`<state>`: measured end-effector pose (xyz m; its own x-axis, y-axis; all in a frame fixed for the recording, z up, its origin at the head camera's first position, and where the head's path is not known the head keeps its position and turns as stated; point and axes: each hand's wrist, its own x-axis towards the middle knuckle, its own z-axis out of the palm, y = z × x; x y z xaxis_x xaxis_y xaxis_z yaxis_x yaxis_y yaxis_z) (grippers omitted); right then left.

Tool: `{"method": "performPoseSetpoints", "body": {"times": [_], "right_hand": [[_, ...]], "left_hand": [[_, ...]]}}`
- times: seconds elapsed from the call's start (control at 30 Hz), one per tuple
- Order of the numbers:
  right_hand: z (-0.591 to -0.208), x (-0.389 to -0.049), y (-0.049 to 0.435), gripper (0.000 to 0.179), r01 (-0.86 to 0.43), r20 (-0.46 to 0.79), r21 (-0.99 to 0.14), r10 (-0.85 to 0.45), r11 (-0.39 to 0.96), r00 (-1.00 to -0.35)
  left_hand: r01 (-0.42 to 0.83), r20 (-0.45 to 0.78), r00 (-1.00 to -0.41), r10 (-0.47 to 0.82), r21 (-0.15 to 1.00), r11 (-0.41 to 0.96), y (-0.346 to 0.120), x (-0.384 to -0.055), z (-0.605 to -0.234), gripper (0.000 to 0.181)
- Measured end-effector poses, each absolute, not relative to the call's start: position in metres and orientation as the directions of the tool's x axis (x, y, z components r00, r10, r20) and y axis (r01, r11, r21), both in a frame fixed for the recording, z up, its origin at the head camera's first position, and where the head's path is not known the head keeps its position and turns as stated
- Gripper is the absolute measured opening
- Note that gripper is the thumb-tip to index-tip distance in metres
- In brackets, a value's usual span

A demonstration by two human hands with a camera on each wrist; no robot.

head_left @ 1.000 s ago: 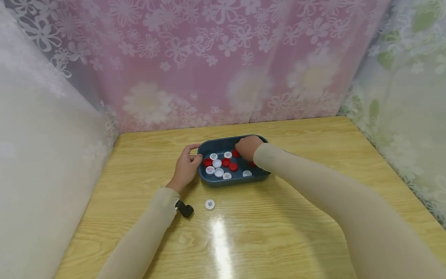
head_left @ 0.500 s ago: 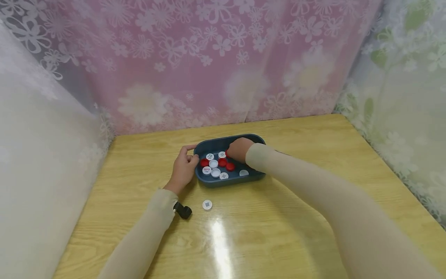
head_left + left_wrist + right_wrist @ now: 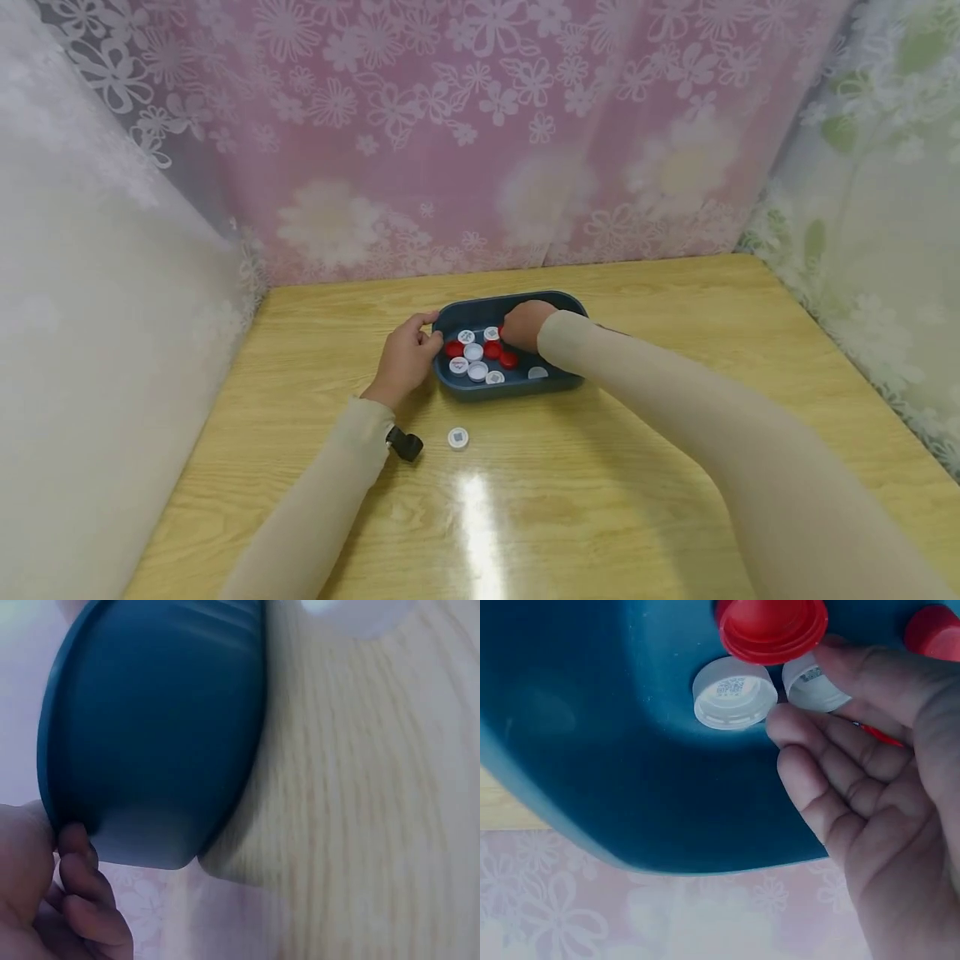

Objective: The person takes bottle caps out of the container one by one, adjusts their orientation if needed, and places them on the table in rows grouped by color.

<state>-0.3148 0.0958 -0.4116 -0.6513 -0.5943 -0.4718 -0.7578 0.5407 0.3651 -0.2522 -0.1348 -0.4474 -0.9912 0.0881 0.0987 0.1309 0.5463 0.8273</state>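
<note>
A dark blue oval-ended tray (image 3: 465, 393) holds several white bottle caps (image 3: 477, 372) and red bottle caps (image 3: 509, 360). At its left end my left hand (image 3: 402, 360) grips the rim. The left wrist view shows the tray's outer wall (image 3: 165, 727) with bent fingers (image 3: 82, 874) at its edge. My right hand (image 3: 527, 325) reaches down inside the tray's right half. In the right wrist view its thumb and fingers (image 3: 829, 761) are loosely spread around a white cap (image 3: 814, 691), beside a tilted red cap (image 3: 772, 630) and another white cap (image 3: 735, 694).
One white bottle cap (image 3: 458, 438) lies on the wood-grain table (image 3: 600, 517) in front of the tray. A black wrist strap (image 3: 406, 444) is on the left sleeve. Flowered curtains (image 3: 480, 150) hang behind the table and at both sides.
My right hand has shifted slightly left within the tray, over the caps there. The left hand keeps its grip on the rim. The whole head view has swayed a little.
</note>
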Motion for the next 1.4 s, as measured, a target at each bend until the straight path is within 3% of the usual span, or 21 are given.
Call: {"method": "performPoseSetpoints", "body": {"times": [0.27, 0.37, 0.5, 0.67, 0.8, 0.97, 1.27, 1.4], "right_hand": [[-0.402, -0.319, 0.104, 0.019, -0.746, -0.47, 0.341, -0.583, 0.573, -0.663], [-0.391, -0.311, 0.11, 0.03, -0.741, -0.396, 0.292, -0.629, 0.605, -0.669], [-0.373, -0.284, 0.116, 0.033, -0.753, -0.171, 0.194, -0.734, 0.629, -0.657], [-0.368, -0.219, 0.12, 0.023, -0.811, 0.182, 0.033, -0.802, 0.584, -0.569], [-0.381, -0.175, 0.123, 0.021, -0.849, 0.328, -0.048, -0.794, 0.527, -0.511], [-0.4, -0.151, 0.119, 0.023, -0.85, 0.289, -0.125, -0.801, 0.511, -0.524], [-0.431, -0.144, 0.102, 0.016, -0.776, 0.096, -0.212, -0.777, 0.595, -0.622], [-0.435, -0.145, 0.1, 0.027, -0.765, 0.066, -0.213, -0.772, 0.608, -0.632]], "left_hand": [[0.101, 0.063, -0.994, 0.088, 0.835, 0.54, -0.133, -0.261, -0.443, 0.041], [0.093, 0.05, -0.994, 0.095, 0.841, 0.533, -0.134, -0.264, -0.444, 0.04], [0.078, 0.015, -0.993, 0.115, 0.822, 0.565, -0.14, -0.264, -0.44, 0.043], [0.039, -0.099, -0.975, 0.2, 0.809, 0.587, -0.15, -0.261, -0.428, 0.057], [0.03, -0.163, -0.952, 0.26, 0.793, 0.609, -0.156, -0.258, -0.42, 0.063], [0.04, -0.174, -0.95, 0.259, 0.755, 0.654, -0.154, -0.254, -0.413, 0.063], [-0.009, -0.196, -0.958, 0.21, 0.75, 0.662, -0.149, -0.25, -0.411, 0.062], [0.002, -0.197, -0.953, 0.232, 0.759, 0.651, -0.15, -0.251, -0.414, 0.064]]}}
